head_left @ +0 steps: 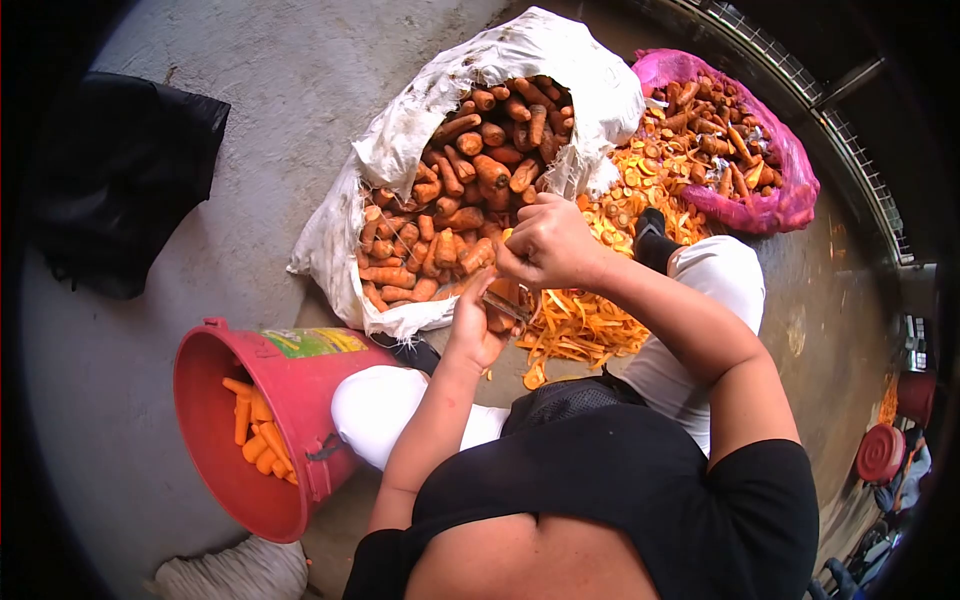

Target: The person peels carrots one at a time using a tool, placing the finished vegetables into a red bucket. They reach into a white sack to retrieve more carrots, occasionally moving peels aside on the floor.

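Note:
My left hand [478, 325] is curled around a carrot [500, 318], partly hidden by its fingers. A narrow metal blade [508, 306] crosses that carrot. Just above it, my right hand [548, 242] is closed in a fist with a bit of orange at its fingers; I cannot tell what it grips. Behind both hands, a white woven sack [400, 130] lies open, full of unpeeled carrots [490, 170]. Orange peelings [585, 325] are heaped on the floor below my right forearm.
To the left a red bucket [210, 430] lies tilted, with several peeled carrots [265, 430] inside. A pink sack [795, 185] of carrot pieces stands at the back right, beside sliced carrot ends [640, 170]. Black cloth [130, 170] lies far left; a red lid [880, 453] is far right.

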The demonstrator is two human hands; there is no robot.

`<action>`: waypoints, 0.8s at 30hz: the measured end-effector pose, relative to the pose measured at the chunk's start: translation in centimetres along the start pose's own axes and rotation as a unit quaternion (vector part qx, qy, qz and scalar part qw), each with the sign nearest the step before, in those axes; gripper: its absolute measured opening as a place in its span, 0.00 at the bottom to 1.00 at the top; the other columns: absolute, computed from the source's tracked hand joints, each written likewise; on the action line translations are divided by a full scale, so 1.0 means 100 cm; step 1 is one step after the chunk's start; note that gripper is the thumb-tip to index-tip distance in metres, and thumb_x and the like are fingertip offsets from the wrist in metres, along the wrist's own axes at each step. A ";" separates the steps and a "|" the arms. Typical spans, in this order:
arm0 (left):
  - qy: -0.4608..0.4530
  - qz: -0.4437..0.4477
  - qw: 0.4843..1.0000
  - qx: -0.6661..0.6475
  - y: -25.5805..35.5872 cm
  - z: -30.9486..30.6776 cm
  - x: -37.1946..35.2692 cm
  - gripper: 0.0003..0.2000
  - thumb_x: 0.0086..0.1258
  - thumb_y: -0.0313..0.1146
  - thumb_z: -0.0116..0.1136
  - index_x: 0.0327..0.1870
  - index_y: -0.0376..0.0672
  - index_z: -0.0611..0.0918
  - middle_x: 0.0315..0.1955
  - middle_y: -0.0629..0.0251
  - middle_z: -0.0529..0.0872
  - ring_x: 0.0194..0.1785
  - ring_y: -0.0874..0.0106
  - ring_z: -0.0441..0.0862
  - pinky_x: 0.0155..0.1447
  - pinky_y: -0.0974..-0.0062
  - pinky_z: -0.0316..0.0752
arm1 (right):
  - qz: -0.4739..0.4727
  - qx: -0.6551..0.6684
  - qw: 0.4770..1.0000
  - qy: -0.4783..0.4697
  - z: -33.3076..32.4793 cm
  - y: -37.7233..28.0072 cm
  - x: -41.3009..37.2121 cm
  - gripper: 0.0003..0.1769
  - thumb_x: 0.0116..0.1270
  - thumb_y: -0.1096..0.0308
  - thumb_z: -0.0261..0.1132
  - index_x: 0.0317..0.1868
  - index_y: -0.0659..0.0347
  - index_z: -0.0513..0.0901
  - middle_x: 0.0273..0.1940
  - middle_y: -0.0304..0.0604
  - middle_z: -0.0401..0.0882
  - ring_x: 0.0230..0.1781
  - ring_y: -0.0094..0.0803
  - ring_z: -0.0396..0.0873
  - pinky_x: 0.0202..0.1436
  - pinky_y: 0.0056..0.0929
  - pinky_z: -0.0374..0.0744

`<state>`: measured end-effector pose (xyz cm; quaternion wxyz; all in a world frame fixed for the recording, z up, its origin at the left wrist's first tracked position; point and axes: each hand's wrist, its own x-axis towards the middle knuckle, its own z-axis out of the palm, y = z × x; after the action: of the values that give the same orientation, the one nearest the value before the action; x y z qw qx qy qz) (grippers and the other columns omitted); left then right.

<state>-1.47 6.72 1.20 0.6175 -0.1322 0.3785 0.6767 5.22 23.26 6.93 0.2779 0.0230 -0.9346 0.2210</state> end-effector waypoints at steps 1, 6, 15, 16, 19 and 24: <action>-0.005 -0.007 1.000 0.003 0.001 0.001 -0.001 0.19 0.74 0.48 0.43 0.47 0.42 0.78 0.35 0.62 0.84 0.33 0.67 0.83 0.18 0.77 0.68 | -0.002 -0.004 1.000 -0.002 -0.001 0.000 0.000 0.20 0.52 0.67 0.64 0.06 0.56 0.69 0.11 0.35 0.71 0.16 0.33 0.68 0.25 0.32 0.65; -0.064 -0.001 0.996 0.055 0.004 0.009 -0.014 0.18 0.76 0.50 0.40 0.47 0.44 0.75 0.29 0.67 0.80 0.24 0.75 0.79 0.17 0.81 0.68 | 0.035 -0.054 0.998 0.000 0.005 0.017 -0.004 0.20 0.57 0.66 0.62 0.07 0.52 0.74 0.10 0.32 0.70 0.15 0.29 0.68 0.26 0.30 0.68; -0.193 -0.037 0.976 0.096 0.014 0.021 -0.031 0.25 0.77 0.49 0.36 0.59 0.36 0.71 0.25 0.64 0.77 0.19 0.79 0.75 0.15 0.86 0.65 | 0.242 -0.352 0.904 -0.015 -0.024 0.098 -0.010 0.21 0.61 0.60 0.55 0.12 0.55 0.80 0.10 0.40 0.74 0.09 0.33 0.72 0.39 0.38 0.79; -0.187 -0.038 0.978 0.079 0.013 0.020 -0.028 0.24 0.77 0.49 0.36 0.57 0.36 0.72 0.25 0.64 0.77 0.18 0.78 0.75 0.15 0.86 0.65 | 0.261 -0.301 0.917 -0.008 -0.030 0.089 -0.004 0.22 0.62 0.58 0.55 0.12 0.54 0.81 0.09 0.40 0.73 0.08 0.33 0.71 0.33 0.36 0.77; -0.148 -0.030 0.987 0.048 0.010 0.016 -0.021 0.22 0.76 0.49 0.36 0.51 0.38 0.74 0.24 0.64 0.77 0.17 0.76 0.75 0.14 0.84 0.64 | 0.289 -0.138 0.947 0.005 -0.035 0.060 0.008 0.24 0.65 0.55 0.56 0.14 0.54 0.84 0.07 0.40 0.71 0.06 0.31 0.69 0.18 0.32 0.72; -0.105 -0.009 0.993 0.050 0.008 0.009 -0.007 0.19 0.75 0.49 0.39 0.43 0.43 0.75 0.24 0.64 0.79 0.19 0.74 0.77 0.15 0.82 0.64 | 0.116 -0.018 0.993 0.000 -0.022 0.019 0.007 0.18 0.61 0.61 0.60 0.14 0.51 0.84 0.10 0.34 0.71 0.13 0.28 0.68 0.27 0.29 0.70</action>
<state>-1.81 6.83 2.58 0.6653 -0.0327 0.3440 0.6618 5.42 25.99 8.15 0.2507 -0.0905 -0.9347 0.2352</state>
